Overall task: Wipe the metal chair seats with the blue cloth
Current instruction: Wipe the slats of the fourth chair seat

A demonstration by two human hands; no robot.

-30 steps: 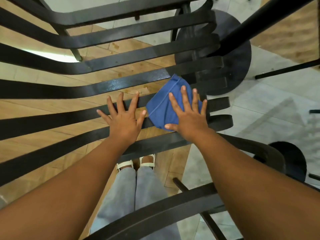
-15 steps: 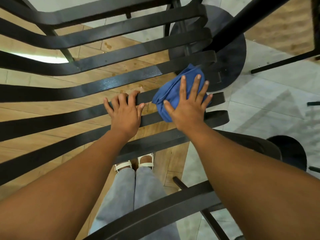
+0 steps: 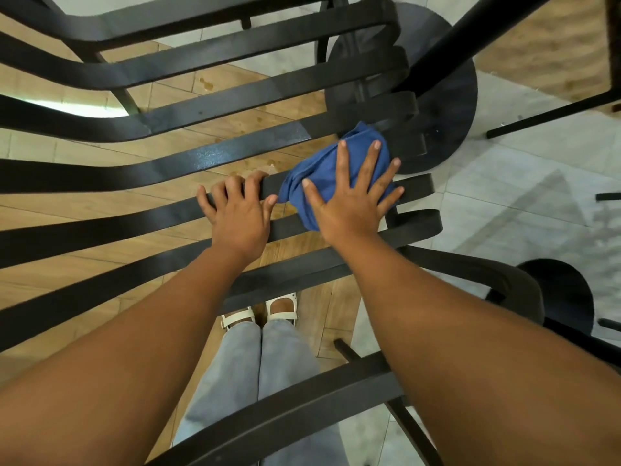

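Observation:
A black metal chair seat (image 3: 141,230) made of long curved slats fills the view below me. My right hand (image 3: 353,196) lies flat with spread fingers on the bunched blue cloth (image 3: 316,176), pressing it onto the slats near their right ends. My left hand (image 3: 238,210) sits just left of the cloth, its fingers curled over the far edge of one slat. The part of the cloth under my palm is hidden.
A round black table base (image 3: 447,85) with a slanted post (image 3: 463,38) stands on the floor beyond the slat ends. A second dark base (image 3: 564,294) lies at right. My legs and white sandals (image 3: 258,314) show through the slats. Wood and grey tile floor lies underneath.
My right hand has pushed the cloth away from me and to the right along the slats, bunching it up. My left hand's fingers went from flat and spread to curled over a slat.

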